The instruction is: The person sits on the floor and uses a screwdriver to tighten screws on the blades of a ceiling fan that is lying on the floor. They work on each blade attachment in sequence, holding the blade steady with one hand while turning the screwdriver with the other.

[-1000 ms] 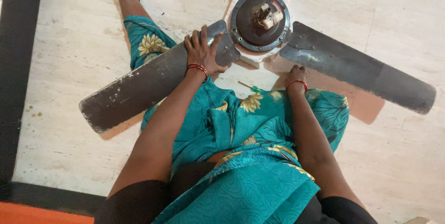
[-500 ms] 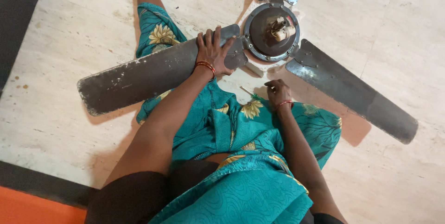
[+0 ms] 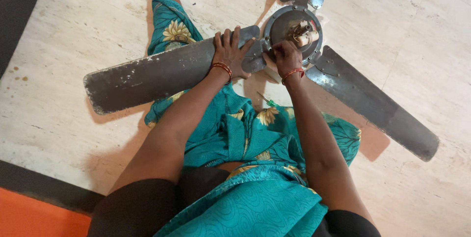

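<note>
Ceiling fan (image 3: 294,33) lying on pale stone floor (image 3: 64,40). Left hand (image 3: 230,53) spread flat, pressed on long grey blade (image 3: 157,77) left of hub. Right hand (image 3: 287,58) curled, fingertips at hub's near rim; grasp unclear. Green screwdriver (image 3: 267,100) just below hub, on teal cloth (image 3: 255,134)

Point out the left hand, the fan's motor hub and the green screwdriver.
left hand (image 3: 230,53), head view, on the back of the hand.
motor hub (image 3: 282,26), head view, on its dark round face.
green screwdriver (image 3: 267,101), head view, on its shaft.
</note>
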